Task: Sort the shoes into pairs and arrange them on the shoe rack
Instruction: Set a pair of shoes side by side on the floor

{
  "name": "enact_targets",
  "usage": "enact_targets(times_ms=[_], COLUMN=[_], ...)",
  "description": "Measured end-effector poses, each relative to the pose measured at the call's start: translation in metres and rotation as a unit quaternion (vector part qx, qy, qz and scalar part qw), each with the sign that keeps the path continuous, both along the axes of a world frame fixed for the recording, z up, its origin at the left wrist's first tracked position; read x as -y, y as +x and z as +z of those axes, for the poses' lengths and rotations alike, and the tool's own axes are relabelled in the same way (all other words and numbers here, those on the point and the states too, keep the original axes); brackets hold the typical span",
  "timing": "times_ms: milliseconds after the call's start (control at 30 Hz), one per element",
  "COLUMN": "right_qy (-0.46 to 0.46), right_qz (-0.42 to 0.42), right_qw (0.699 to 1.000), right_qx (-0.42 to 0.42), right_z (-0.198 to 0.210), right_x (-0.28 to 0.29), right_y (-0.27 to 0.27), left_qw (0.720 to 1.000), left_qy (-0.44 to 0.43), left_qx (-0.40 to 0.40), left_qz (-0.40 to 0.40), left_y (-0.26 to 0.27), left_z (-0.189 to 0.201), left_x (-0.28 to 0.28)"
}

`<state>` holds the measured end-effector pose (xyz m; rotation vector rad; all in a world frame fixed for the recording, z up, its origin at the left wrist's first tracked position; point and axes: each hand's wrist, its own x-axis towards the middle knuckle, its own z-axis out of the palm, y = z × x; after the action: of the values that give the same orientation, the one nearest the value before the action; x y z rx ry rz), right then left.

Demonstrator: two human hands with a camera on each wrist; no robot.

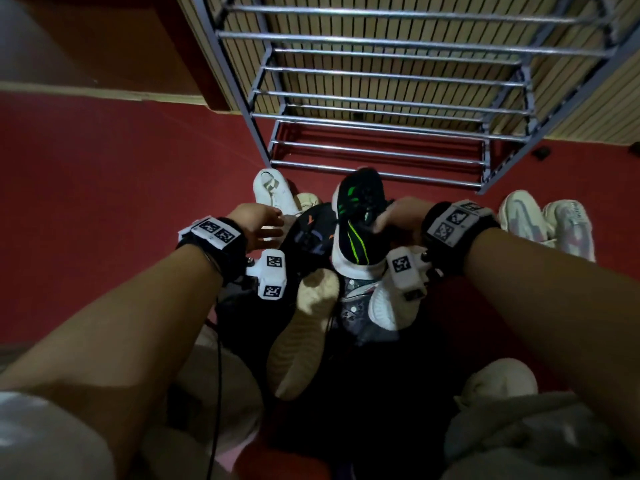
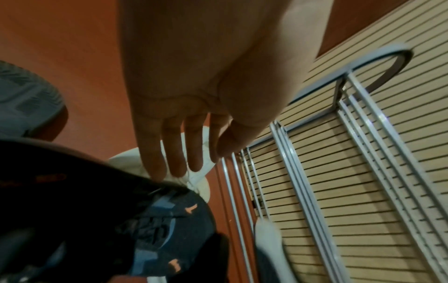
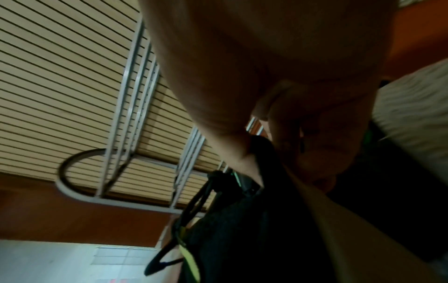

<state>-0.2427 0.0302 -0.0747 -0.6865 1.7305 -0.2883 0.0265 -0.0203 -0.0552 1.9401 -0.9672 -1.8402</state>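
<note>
A black sneaker with green stripes and a white sole (image 1: 356, 223) hangs over the pile, and my right hand (image 1: 394, 220) grips it at the collar; in the right wrist view the fingers (image 3: 308, 145) curl round the black shoe (image 3: 242, 229). My left hand (image 1: 263, 226) hovers open, fingers straight, over a dark blue sneaker with orange marks (image 1: 311, 237) (image 2: 160, 220). In the left wrist view my left hand's fingertips (image 2: 174, 164) sit just above a white sneaker (image 2: 194, 172) (image 1: 273, 192). The grey metal shoe rack (image 1: 381, 109) stands empty ahead.
A pair of white and pink sneakers (image 1: 547, 226) lies to the right on the red floor (image 1: 104, 202). A beige sole (image 1: 304, 337) and a white sneaker (image 1: 391, 306) sit in the pile near my knees. A slatted wall (image 1: 571, 98) is behind the rack.
</note>
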Motion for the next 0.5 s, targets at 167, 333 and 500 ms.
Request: enact_targets(times_ms=[167,333,500], right_qy=[-0.060,-0.105,-0.097], right_qz=[-0.005,-0.042,-0.043], right_qw=[0.997,0.988,0.992], right_qx=[0.038,0.106,0.062], right_z=[0.055,0.057,0.042], right_x=[0.018,0.041,0.038], right_y=[0.053,0.069,0.082], left_qw=[1.000,0.999,0.997], left_qy=[-0.020,-0.020,-0.025], left_qx=[-0.006,0.011,0.055], left_qz=[-0.021,0.043,0.041], left_y=[0.020,0.061,0.093], left_z=[0.017,0.013,0.013], left_x=[-0.002,0.003,0.003])
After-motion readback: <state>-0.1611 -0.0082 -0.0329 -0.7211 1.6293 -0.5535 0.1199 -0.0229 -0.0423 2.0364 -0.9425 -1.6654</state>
